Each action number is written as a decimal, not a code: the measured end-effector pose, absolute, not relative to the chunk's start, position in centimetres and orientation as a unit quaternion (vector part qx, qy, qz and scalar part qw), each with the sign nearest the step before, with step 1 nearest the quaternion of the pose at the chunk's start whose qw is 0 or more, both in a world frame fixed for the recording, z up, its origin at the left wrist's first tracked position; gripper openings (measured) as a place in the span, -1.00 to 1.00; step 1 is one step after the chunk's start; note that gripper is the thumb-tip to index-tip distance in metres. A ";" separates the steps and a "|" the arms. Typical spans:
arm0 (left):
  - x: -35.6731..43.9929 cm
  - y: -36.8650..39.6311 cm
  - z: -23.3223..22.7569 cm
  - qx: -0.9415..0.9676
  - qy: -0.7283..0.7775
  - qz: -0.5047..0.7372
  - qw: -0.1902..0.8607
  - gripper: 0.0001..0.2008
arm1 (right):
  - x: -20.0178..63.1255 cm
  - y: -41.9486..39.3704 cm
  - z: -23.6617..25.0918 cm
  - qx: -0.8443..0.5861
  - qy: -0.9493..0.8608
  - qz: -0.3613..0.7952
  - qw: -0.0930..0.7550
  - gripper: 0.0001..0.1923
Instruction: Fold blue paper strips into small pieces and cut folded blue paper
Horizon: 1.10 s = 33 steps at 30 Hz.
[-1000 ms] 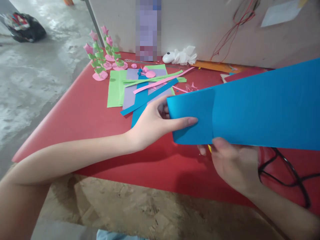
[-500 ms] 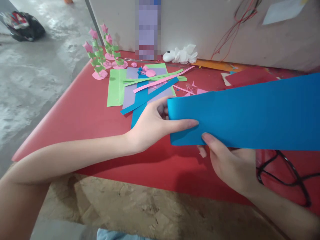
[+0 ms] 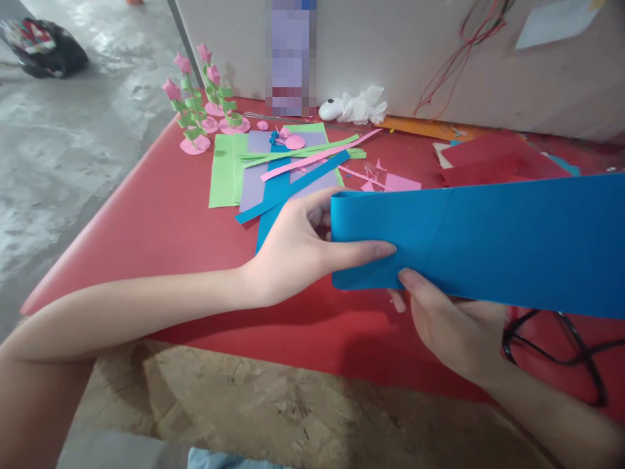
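Note:
A long sheet of blue paper (image 3: 488,241) is held up above the red table, bent over on itself at its left end. My left hand (image 3: 312,244) grips that bent end, thumb lying across the front and the other fingers behind, mostly hidden. My right hand (image 3: 449,319) pinches the lower edge a little to the right, its thumb in front and a fingertip showing below the paper. The far right end of the sheet runs out of view. Behind my left hand lie blue, pink and green paper strips (image 3: 303,185) on green and lilac sheets (image 3: 224,169).
Pink paper flowers with curled green stems (image 3: 195,117) stand at the table's back left. A white object with crumpled tissue (image 3: 351,107) lies by the wall. Pink scraps (image 3: 403,182) and red sheets (image 3: 498,159) are at the back right. A black cable (image 3: 581,352) lies at right.
The right part of the blue paper has dropped lower, uncovering more of the red sheets behind it. Both hands keep their grip and have shifted very slightly right and down.

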<state>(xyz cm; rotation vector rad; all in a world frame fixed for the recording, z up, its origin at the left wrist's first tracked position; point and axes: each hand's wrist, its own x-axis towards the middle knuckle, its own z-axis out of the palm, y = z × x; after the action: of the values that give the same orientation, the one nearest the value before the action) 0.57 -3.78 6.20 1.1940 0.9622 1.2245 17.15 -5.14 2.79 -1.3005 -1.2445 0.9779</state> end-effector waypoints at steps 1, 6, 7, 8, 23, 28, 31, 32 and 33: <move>0.6 -3.8 6.2 0.504 0.409 0.518 0.557 -0.71 | 17.0 -5.1 2.9 -0.542 -0.516 0.412 0.520 -0.74; 0.6 -3.9 6.0 0.500 0.408 0.519 0.561 -0.72 | 17.0 -5.1 3.1 -0.546 -0.514 0.418 0.513 -0.68; 0.6 -3.8 6.0 0.500 0.407 0.519 0.561 -0.72 | 17.0 -5.1 3.1 -0.549 -0.516 0.418 0.507 -0.66; 0.6 -3.8 5.9 0.501 0.406 0.519 0.561 -0.72 | 17.1 -5.1 3.1 -0.554 -0.518 0.419 0.500 -0.64; 0.6 -3.3 5.4 0.481 0.383 0.515 0.598 -0.71 | 17.9 -5.2 2.5 -0.515 -0.554 0.477 0.447 -0.58; 0.6 -3.3 5.4 0.472 0.380 0.517 0.604 -0.72 | 17.7 -5.1 2.8 -0.508 -0.553 0.487 0.446 -0.58; 0.7 -3.3 5.4 0.470 0.385 0.517 0.603 -0.71 | 17.4 -5.1 3.1 -0.523 -0.528 0.493 0.452 -0.60; 0.7 -3.3 5.4 0.470 0.386 0.516 0.603 -0.71 | 17.3 -5.1 3.2 -0.530 -0.518 0.496 0.453 -0.61; 0.7 -3.3 5.4 0.468 0.387 0.516 0.604 -0.70 | 17.3 -5.1 3.3 -0.535 -0.509 0.500 0.453 -0.62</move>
<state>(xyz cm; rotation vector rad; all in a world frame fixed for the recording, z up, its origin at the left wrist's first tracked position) 0.68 -3.28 5.44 1.0835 0.8955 1.1937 17.26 -5.13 3.30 -1.3205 -1.2577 1.2334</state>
